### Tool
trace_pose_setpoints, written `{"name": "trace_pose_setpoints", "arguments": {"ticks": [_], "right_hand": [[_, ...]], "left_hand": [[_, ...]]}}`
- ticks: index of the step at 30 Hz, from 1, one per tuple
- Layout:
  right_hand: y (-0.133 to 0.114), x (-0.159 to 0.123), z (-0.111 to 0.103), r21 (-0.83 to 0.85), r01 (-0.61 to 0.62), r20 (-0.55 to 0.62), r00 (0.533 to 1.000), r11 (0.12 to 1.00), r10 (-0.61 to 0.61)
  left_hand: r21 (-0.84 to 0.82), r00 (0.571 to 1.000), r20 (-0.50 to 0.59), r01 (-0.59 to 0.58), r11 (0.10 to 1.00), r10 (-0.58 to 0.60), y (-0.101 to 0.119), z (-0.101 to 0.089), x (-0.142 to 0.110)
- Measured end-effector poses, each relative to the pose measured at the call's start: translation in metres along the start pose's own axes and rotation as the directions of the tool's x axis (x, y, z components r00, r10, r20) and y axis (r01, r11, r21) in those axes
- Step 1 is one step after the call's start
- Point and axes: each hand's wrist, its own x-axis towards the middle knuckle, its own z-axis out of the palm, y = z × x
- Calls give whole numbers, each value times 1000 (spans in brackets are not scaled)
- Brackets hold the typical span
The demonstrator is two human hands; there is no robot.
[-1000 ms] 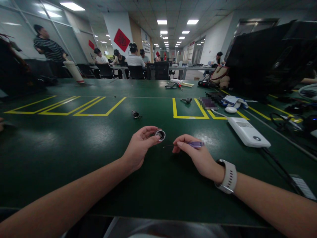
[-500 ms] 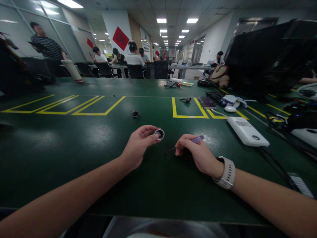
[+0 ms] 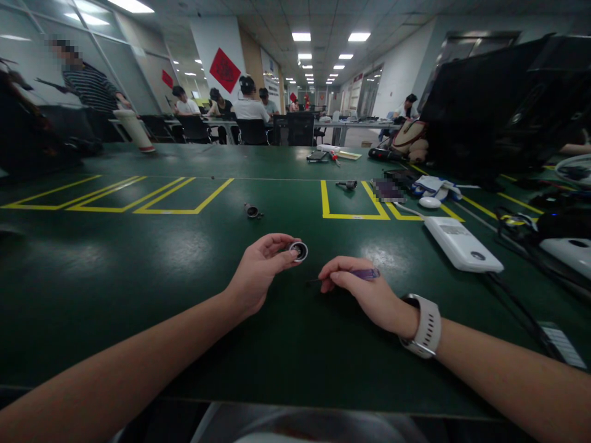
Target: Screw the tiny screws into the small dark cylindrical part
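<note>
Between the thumb and fingers of my left hand (image 3: pixel 258 271) is a small round metal housing (image 3: pixel 300 251), its hollow end turned toward me. Small details inside its rim are too fine to make out. My right hand (image 3: pixel 357 286), with a pale watch on the wrist, grips a screwdriver (image 3: pixel 367 274) by its clear purple handle. The thin dark shaft points left, below the housing and apart from it. Farther up the table lies a dark cup-shaped metal part (image 3: pixel 252 211). Another dark metal part with a stem (image 3: pixel 347 185) rests inside a yellow taped outline.
The green table (image 3: pixel 138 264) carries yellow tape outlines (image 3: pixel 357 216). To the right are a white power bank (image 3: pixel 463 244) with a cable, a white mouse-like object (image 3: pixel 429 202) and a blue-white glove (image 3: pixel 434 186). A white cylinder (image 3: pixel 135 131) stands far left. Several people sit beyond.
My right hand has lowered slightly and turned, so the screwdriver lies flatter, its tip a little farther left. My left hand and the housing have barely moved. The standing person at left has shifted an arm.
</note>
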Motion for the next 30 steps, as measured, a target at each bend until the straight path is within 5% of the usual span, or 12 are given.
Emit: {"name": "trace_pose_setpoints", "arguments": {"ticks": [7,15,30], "right_hand": [[-9,0,-3,-156,66,139,989,986,-44],[-21,0,-9,-404,270,359,925,874,-120],[-21,0,-13,-423,320,387,910,848,-151]], "left_hand": [[-10,1000,-1,9,1000,-9,0,0,-1],[12,999,45,-3,1000,3,-3,0,-5],[173,980,198,-13,985,-22,-8,6,-19]]}}
